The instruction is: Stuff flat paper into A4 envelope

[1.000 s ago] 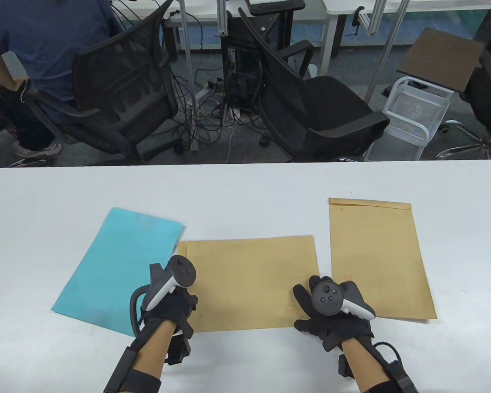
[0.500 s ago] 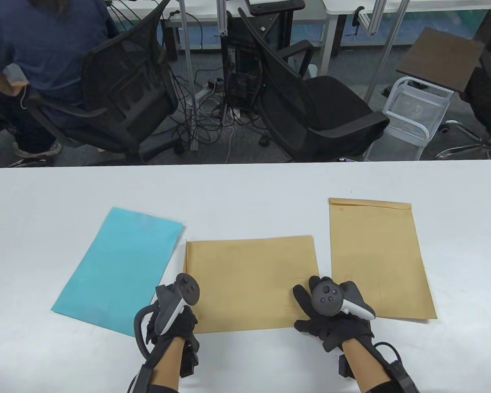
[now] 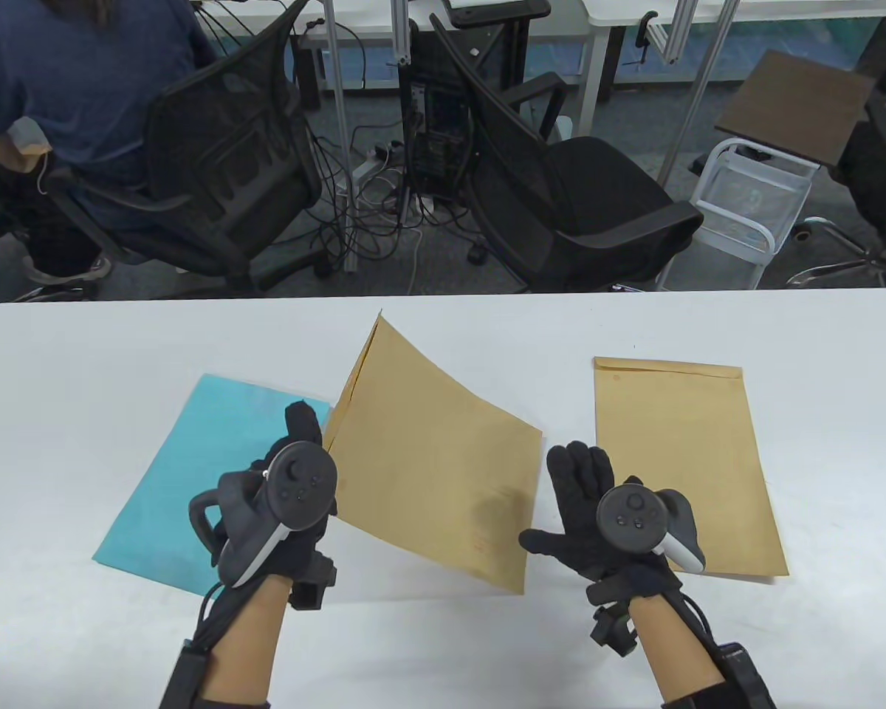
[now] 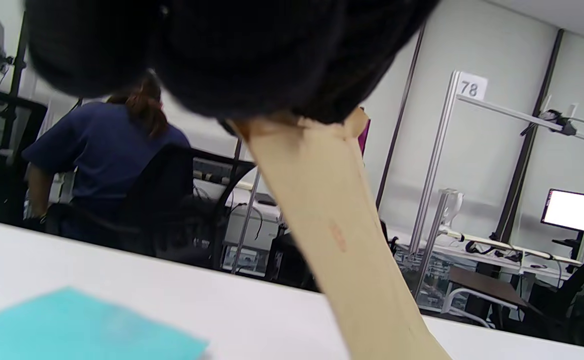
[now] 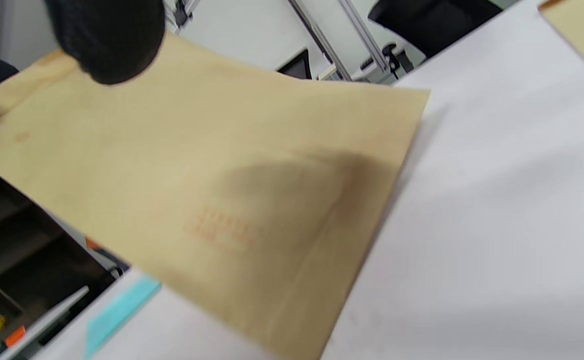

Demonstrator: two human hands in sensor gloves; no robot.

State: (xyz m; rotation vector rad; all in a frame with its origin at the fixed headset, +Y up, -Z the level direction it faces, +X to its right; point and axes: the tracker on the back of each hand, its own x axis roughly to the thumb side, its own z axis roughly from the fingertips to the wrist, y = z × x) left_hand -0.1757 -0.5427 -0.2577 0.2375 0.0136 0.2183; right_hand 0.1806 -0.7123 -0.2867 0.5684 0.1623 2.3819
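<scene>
The brown A4 envelope point(image 3: 428, 458) is lifted off the white table point(image 3: 443, 332) and tilted, its far left corner highest. My left hand point(image 3: 306, 443) grips its left edge; in the left wrist view the envelope point(image 4: 341, 240) hangs down from the glove point(image 4: 222, 50). My right hand point(image 3: 572, 487) is open with straight, spread fingers just right of the envelope's lower right part. Whether it touches the envelope I cannot tell. The teal flat paper point(image 3: 207, 473) lies flat at the left, partly under my left hand. In the right wrist view the envelope point(image 5: 212, 190) fills the frame below one fingertip point(image 5: 107, 40).
A second brown envelope point(image 3: 679, 465) lies flat on the table at the right, close behind my right hand. Beyond the far table edge stand two black office chairs point(image 3: 561, 192) and a seated person point(image 3: 66, 88).
My left hand moved to the envelope's left edge and raised it, so the envelope now stands tilted above the table. My right hand came off the envelope's right corner and spread open.
</scene>
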